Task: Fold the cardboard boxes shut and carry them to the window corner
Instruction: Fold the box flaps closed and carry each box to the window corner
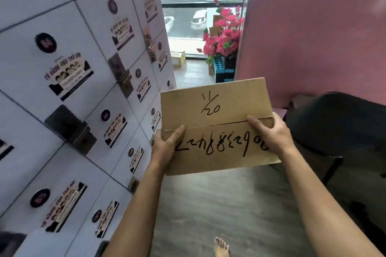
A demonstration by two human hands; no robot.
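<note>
The cardboard box (217,125) is closed, its two top flaps meeting along a seam that runs across the middle. Black marker writing covers the top: on the far flap, "11/20" written as a slanted fraction; on the near flap, a long string of digits that reads upside down from here, so I can't make it out with certainty.

The left hand (167,148) grips the box's left edge, thumb laid over the top just beside the seam, the other fingers hidden under the side. The right hand (269,131) grips the right edge the same way, thumb pressed across the seam, fingers wrapped down out of sight. Both hands are spread about as wide as the box itself, and it is held up in the air in front of the person, clear of the grey floor (229,204).

To the left stands a wall of white lockers (62,69), each door carrying a round dark sticker and a printed label with small faces; the label text is too blurred to read. A pink wall (313,27) runs along the right, with a dark chair (338,127) below it. Ahead, well apart from the box, is the window (188,6), with pink artificial flowers (223,33) in the corner and a small open carton (178,59) on the floor nearby. A bare foot (221,246) shows at the bottom.
</note>
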